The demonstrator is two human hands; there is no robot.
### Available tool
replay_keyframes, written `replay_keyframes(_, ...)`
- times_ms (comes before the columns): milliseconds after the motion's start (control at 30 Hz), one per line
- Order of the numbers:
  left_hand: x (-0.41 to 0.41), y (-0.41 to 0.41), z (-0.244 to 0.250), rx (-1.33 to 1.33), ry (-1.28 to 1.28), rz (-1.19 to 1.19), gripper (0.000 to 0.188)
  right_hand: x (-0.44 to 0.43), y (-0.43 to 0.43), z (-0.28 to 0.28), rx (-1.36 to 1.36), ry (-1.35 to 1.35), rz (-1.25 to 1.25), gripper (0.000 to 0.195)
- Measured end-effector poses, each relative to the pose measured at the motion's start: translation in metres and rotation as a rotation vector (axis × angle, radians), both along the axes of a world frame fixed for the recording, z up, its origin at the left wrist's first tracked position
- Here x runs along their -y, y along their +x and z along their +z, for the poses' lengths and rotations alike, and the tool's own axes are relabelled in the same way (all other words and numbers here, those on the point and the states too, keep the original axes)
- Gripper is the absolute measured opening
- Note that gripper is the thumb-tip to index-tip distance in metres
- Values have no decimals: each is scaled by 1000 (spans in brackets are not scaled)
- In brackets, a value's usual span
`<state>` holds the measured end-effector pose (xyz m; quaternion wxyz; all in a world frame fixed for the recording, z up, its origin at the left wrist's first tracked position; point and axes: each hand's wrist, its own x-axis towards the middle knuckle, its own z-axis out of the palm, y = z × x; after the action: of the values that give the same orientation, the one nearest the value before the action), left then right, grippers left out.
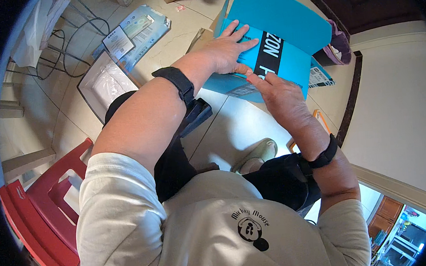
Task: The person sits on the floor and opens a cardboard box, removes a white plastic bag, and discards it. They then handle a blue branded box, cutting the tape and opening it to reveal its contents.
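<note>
A blue cardboard box (pixel 289 57) with a black printed band stands on the tiled floor in front of me, one large flap (pixel 282 11) raised at its far side. My left hand (pixel 229 49) lies on the box's blue top panel with its fingers spread. Near the box's closer edge, my right hand (pixel 275 90) has thumb and fingers bent together beside my left thumb; whether they pinch the cardboard edge cannot be told. Black straps are around both wrists.
An open box with clear plastic inside (pixel 107 81) stands left, near a blue plastic package (pixel 145 33) and a white card (pixel 118 42). A red plastic stool (pixel 50 206) is at lower left. A purple-lined bin (pixel 339 46) stands behind the blue box, near the wall.
</note>
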<state>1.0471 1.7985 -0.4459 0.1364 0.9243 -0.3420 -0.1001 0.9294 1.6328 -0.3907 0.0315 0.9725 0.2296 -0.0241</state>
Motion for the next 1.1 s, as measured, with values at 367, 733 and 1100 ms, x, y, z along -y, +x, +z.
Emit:
replay_keyframes(367, -4, 4, -12, 20, -43, -29, 94, 26, 2, 6, -78, -16, 14, 38)
replay_keyframes(733, -6, 4, -19, 30, -92, -57, 90, 54, -6, 11, -83, -113, 22, 44)
replay_keyframes(1100, -10, -1, -13, 62, -97, -78, 85, 140, -26, 19, -28, -238, -125, 37)
